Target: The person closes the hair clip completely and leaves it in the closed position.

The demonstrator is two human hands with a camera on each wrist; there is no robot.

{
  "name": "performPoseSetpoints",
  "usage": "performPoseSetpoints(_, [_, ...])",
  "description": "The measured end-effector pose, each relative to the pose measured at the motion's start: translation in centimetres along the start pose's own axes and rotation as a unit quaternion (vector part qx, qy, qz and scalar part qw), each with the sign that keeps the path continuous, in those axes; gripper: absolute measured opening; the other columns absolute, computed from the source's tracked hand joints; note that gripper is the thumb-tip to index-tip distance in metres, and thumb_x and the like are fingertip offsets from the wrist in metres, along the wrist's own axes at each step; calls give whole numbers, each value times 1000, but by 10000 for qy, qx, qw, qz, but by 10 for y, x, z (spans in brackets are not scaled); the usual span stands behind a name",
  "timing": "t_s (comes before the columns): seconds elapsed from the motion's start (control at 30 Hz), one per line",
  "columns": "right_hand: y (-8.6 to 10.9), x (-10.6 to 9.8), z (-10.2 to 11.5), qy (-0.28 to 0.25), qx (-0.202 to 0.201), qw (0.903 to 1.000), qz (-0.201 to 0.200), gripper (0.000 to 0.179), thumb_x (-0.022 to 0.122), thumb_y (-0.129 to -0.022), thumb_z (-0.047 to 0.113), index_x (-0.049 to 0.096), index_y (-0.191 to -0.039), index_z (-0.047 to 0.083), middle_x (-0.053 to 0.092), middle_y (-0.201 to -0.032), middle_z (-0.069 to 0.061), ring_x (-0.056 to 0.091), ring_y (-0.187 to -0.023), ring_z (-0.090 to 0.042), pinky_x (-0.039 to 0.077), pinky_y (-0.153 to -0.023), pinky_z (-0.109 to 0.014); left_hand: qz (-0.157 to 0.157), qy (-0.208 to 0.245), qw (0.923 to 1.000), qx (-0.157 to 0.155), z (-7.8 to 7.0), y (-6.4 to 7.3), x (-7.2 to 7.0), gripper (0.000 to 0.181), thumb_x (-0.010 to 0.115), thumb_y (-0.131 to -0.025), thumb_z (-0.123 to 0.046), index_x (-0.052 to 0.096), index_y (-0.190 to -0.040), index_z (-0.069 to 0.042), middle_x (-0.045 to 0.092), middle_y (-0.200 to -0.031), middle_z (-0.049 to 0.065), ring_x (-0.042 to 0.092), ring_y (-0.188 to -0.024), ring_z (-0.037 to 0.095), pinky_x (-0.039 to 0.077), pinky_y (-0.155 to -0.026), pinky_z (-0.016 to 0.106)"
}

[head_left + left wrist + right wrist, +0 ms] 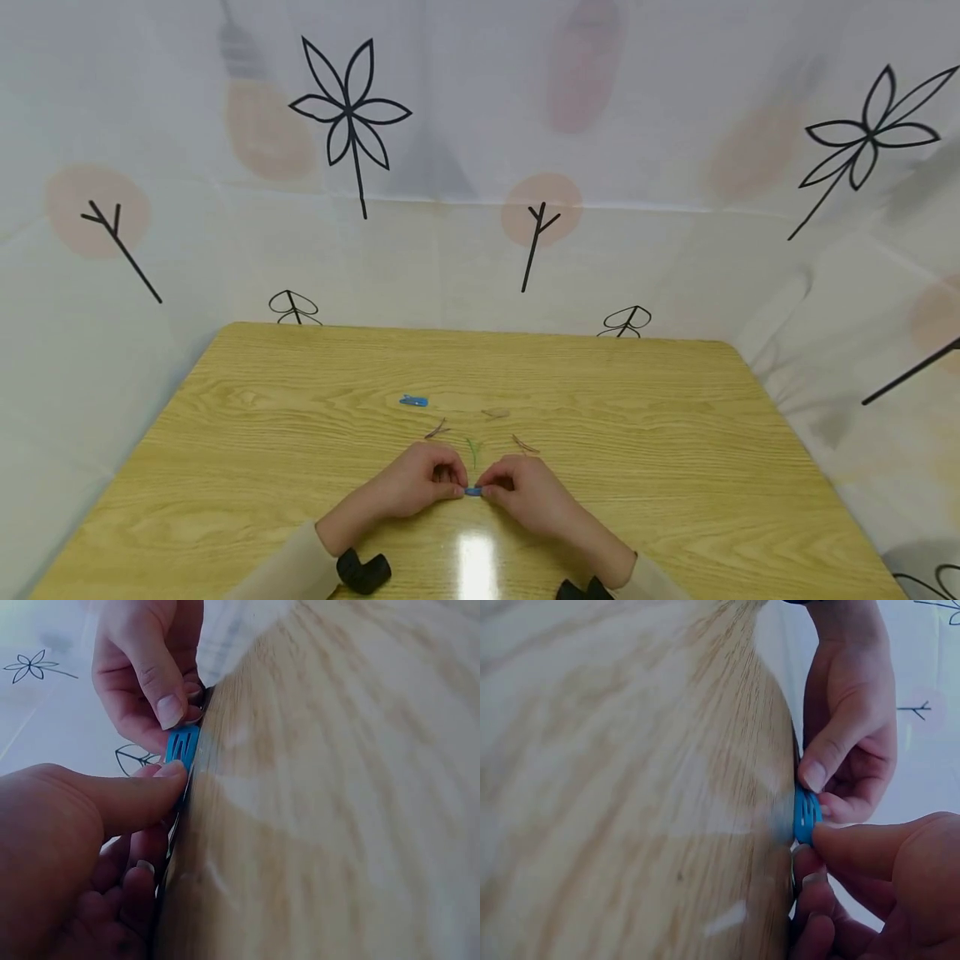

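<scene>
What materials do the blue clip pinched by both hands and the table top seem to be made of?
Blue clip: perhaps painted metal, possibly plastic; it looks thin and slotted, with smooth, even colour.
Table top: wood or wood-look laminate; grain lines show, and a bright reflection suggests a smooth, somewhat glossy finish.

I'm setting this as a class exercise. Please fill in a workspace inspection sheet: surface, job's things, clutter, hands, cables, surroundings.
Surface: wood-grain table, with a glare patch towards the person.
Job's things: slotted blue clip, held; second blue piece lying farther back.
Clutter: green strip and three thin pieces, too small to identify, beyond the clip.
Hands: left hand and right hand each pinch the clip; black devices at both wrists.
Cables: nothing seen.
Surroundings: pale backdrop with printed plant outlines.
</scene>
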State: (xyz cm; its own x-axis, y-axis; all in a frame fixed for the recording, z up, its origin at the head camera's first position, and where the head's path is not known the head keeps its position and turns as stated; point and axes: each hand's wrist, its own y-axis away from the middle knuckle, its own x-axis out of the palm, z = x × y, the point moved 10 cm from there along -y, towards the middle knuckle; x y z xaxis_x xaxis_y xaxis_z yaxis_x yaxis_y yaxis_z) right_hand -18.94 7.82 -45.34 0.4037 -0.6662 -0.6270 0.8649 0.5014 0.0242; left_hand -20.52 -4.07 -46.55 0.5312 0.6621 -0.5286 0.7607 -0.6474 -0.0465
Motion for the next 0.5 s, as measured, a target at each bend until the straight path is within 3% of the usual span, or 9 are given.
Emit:
performPoseSetpoints(0.27, [0, -1, -3, -68, 113, 9999, 11, 6, 69, -95, 15, 75, -94, 14, 63, -86, 10, 54, -74, -7, 46, -65, -26, -116, 203, 9997, -38, -3, 3, 0, 8, 76, -89, -12, 70, -90, -17, 60, -83, -7, 57, -70, 7, 48, -64, 24])
performPoseSetpoints(0.5, [0, -4, 0, -164, 174, 9997, 59, 12, 66, -97, 17, 74, -102, 9, 67, -92, 6, 58, -83, -11, 48, -72, -29, -153, 322, 9992, -166, 1, 4, -3, 9, 77, -88, -13, 71, -93, -18, 63, -84, -7, 59, -73, 9, 49, -67, 25])
